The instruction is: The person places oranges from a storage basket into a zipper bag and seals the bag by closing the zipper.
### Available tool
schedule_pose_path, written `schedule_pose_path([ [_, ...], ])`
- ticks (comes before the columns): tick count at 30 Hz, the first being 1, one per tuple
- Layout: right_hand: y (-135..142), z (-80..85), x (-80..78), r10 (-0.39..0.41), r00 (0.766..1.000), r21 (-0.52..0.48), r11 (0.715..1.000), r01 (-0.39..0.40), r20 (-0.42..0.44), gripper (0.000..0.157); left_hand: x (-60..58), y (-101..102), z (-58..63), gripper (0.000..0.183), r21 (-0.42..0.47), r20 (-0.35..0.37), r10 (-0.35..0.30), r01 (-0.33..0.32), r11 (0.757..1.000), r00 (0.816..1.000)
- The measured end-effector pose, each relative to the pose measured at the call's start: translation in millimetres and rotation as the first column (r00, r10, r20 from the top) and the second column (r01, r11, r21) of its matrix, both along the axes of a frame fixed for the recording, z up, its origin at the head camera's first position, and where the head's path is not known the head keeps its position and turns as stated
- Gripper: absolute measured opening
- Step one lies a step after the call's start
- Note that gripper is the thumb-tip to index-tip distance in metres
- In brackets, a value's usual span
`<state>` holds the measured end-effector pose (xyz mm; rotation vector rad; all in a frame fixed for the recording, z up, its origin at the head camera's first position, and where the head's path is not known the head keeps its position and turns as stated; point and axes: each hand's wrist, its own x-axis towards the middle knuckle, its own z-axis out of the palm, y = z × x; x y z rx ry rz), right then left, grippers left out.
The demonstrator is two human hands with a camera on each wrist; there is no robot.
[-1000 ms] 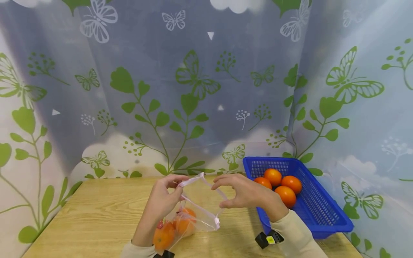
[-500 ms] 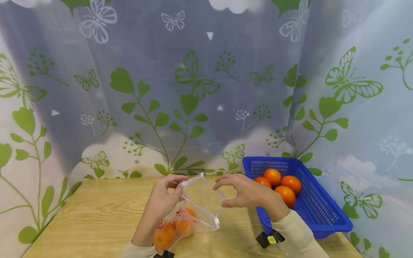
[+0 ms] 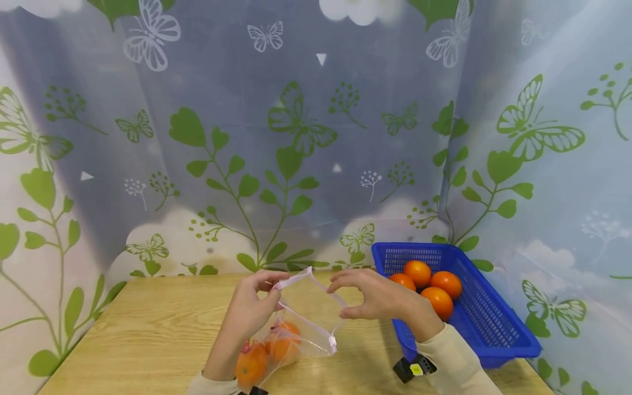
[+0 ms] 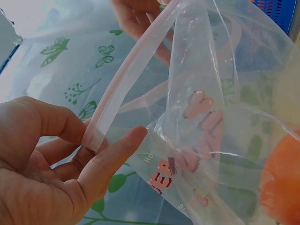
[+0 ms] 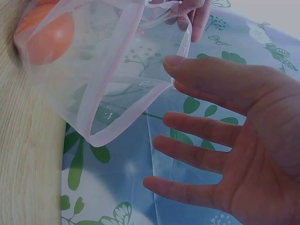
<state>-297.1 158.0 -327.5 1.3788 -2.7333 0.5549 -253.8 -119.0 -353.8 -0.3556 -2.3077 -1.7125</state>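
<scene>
Bag: clear plastic, pale-pink rim strip, red-pink print point(image 3: 312, 332), mid-table at the near side, mouth spread wide and facing up and right. Two round, glossy orange fruits inside, low at the near-left end: one nearer point(image 3: 251, 365), one just right and farther point(image 3: 285, 342).

Left hand point(image 3: 250, 306): thumb and fingers pinch the left part of the rim. Right hand point(image 3: 371, 296): thumb and fingers well apart, grips nothing; thumb tip is right at the rim, can't tell if it touches. Palm faces the mouth.

Source side: blue rectangular plastic mesh basket point(image 3: 495, 308), right side of the light wood-grain table point(image 3: 165, 323). Four more orange fruits visible in its far-left part, nearest one at point(image 3: 437, 303) partly behind the right forearm.

Status, my read: partway. Done: bag open, two fruits in. Left: four fruits not bagged, rim not closed. Whether all four belong in the bag, can't tell.
</scene>
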Motion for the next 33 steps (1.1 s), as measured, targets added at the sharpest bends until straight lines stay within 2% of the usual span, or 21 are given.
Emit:
schedule_pose_path([
  [10,2,-0.1,0.4,-0.032,0.999,0.002,0.999,0.032,0.023,0.037,-1.4,-1,-1.4,0.030,-0.003,0.000,0.005,-0.005,1.000,1.000],
  [19,14,1.6,-5.4,-0.047,0.999,0.015,0.999,0.047,-0.016,0.035,0.0,-1,-1.9,0.031,-0.008,0.006,0.004,-0.004,1.000,1.000],
  [27,34,10.9,-13.2,-0.096,0.995,0.095,0.991,0.096,-0.010,0.037,-1.3,-2,-0.9,0.030,-0.020,0.007,0.006,-0.006,1.000,1.000],
  [33,51,15.7,-17.1,-0.161,0.987,0.181,0.971,0.158,0.006,0.038,-0.8,-2,-0.8,0.030,-0.026,0.009,-0.004,0.005,1.000,1.000],
])
